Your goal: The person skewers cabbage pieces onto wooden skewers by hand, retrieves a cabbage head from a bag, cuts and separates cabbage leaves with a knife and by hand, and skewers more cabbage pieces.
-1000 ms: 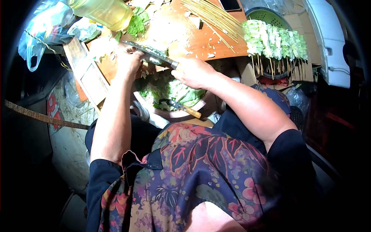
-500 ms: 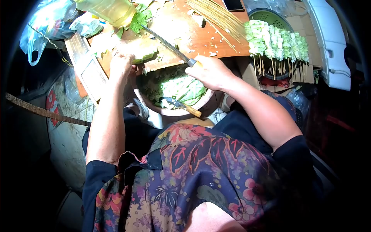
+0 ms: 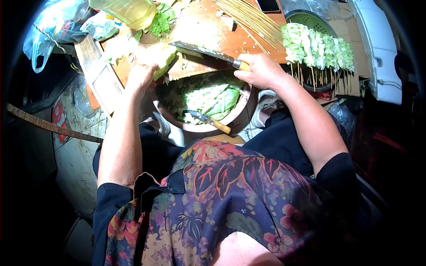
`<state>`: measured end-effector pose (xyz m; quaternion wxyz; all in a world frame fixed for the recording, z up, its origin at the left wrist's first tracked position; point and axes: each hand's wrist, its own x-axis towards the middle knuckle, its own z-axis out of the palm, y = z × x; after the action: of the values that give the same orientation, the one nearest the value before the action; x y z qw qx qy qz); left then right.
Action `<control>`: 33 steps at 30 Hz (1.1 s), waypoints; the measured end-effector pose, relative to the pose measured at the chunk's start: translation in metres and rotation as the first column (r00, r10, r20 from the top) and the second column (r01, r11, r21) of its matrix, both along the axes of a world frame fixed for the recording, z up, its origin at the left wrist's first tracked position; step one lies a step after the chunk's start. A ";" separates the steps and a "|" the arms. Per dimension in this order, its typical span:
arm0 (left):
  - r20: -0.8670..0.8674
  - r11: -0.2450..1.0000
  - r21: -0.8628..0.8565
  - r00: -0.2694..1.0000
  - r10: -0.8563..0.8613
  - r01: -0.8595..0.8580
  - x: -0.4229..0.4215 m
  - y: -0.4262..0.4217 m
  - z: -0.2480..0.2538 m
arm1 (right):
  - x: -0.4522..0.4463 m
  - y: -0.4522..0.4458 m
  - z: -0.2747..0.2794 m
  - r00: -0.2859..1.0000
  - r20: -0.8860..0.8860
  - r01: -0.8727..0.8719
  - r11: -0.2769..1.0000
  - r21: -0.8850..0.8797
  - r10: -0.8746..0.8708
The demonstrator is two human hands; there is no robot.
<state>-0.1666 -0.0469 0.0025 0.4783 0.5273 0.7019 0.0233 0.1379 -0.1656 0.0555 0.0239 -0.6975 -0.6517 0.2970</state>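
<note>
My left hand (image 3: 141, 77) is closed on a green cabbage piece (image 3: 167, 63) at the near left edge of the wooden board (image 3: 274, 54). My right hand (image 3: 262, 71) grips the wooden handle of a kitchen knife (image 3: 204, 52). Its broad blade points left over the board, its tip close to the cabbage piece. Under the board's near edge, between the legs, stands a round tub (image 3: 245, 101) of cabbage leaves (image 3: 211, 101). Across the tub's near rim lies a second knife (image 3: 217, 124) with a wooden handle.
Bamboo skewers (image 3: 250, 22) lie on the board near a phone (image 3: 268, 5). To the right, skewered cabbage (image 3: 317, 48) rests on a green colander (image 3: 310, 18). A container of yellow liquid (image 3: 131, 13) is at the back left, beside a blue plastic bag (image 3: 53, 29).
My right hand has moved right and the knife now lies flatter, its blade lower and nearer the board's front edge. The cabbage piece in my left hand has tilted more upright.
</note>
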 end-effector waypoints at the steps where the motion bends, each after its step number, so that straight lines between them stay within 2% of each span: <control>1: 0.012 0.999 -0.022 0.999 0.046 -0.046 0.000 0.000 0.000 | 0.002 -0.001 0.003 1.000 -0.015 -0.018 0.999 -0.046 0.017; 2: 0.012 0.999 -0.023 0.999 0.046 -0.045 0.000 -0.001 -0.001 | 0.006 -0.003 0.004 0.999 -0.032 -0.036 0.995 -0.091 0.033; 4: 0.048 0.996 -0.026 0.995 0.086 -0.085 0.002 -0.002 -0.001 | 0.013 -0.008 0.007 0.996 -0.022 -0.088 0.995 -0.044 0.087; 6: 0.061 0.997 -0.013 0.995 0.079 -0.079 0.003 -0.001 -0.002 | 0.018 -0.011 0.016 0.984 -0.038 -0.180 0.977 -0.115 0.177; 8: 0.075 0.997 -0.003 0.995 0.073 -0.073 0.002 0.000 -0.004 | 0.021 -0.014 0.019 0.979 -0.074 -0.197 0.974 -0.111 0.190; 10: 0.130 0.999 0.017 0.991 0.034 -0.036 0.002 0.003 -0.005 | 0.021 -0.015 0.023 0.975 -0.204 -0.127 0.972 -0.199 0.086; 11: 0.130 0.999 0.017 0.991 0.032 -0.034 0.003 0.003 -0.004 | 0.023 -0.017 0.016 0.965 -0.254 -0.108 0.981 -0.163 0.064; 12: 0.123 0.999 0.012 0.992 0.031 -0.033 0.006 0.003 0.000 | 0.020 -0.016 0.016 0.965 -0.254 -0.106 0.981 -0.164 0.062; 14: 0.116 1.000 0.005 0.993 0.027 -0.028 0.009 0.003 0.002 | 0.006 -0.013 0.019 0.957 -0.284 0.018 0.987 -0.157 -0.062; 16: 0.016 0.998 0.060 1.000 -0.010 0.009 0.014 0.005 0.002 | -0.009 -0.011 0.018 0.943 -0.317 0.046 0.981 -0.187 -0.105; 19: 0.019 0.996 0.091 0.999 -0.026 0.024 0.012 0.006 -0.004 | -0.033 -0.010 0.011 0.919 -0.356 0.094 0.970 -0.223 -0.171; 23: -0.024 0.993 0.105 0.999 -0.043 0.045 0.014 0.005 0.000 | -0.049 -0.004 0.003 0.935 -0.322 0.099 0.981 -0.170 -0.150; 25: -0.061 0.991 0.115 0.996 -0.061 0.068 0.014 0.006 -0.003 | -0.050 0.006 0.011 0.945 -0.306 0.043 0.968 -0.248 -0.121; 30: -0.028 0.991 0.135 1.000 -0.009 0.013 0.015 0.001 -0.004 | -0.052 0.010 0.005 0.958 -0.279 -0.011 0.968 -0.251 -0.062; 32: 0.007 0.990 0.142 1.000 0.010 -0.011 0.016 0.001 -0.001 | -0.059 -0.001 -0.006 0.935 -0.303 0.111 0.963 -0.246 -0.185; 33: 0.039 0.990 0.138 0.999 0.017 -0.022 0.017 -0.001 0.003 | -0.061 -0.007 -0.009 0.941 -0.293 0.122 0.978 -0.168 -0.168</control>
<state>-0.1497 -0.0475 0.0050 0.4536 0.5517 0.6946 0.0864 0.0773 -0.1723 0.0463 0.0947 -0.6892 -0.5631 0.4461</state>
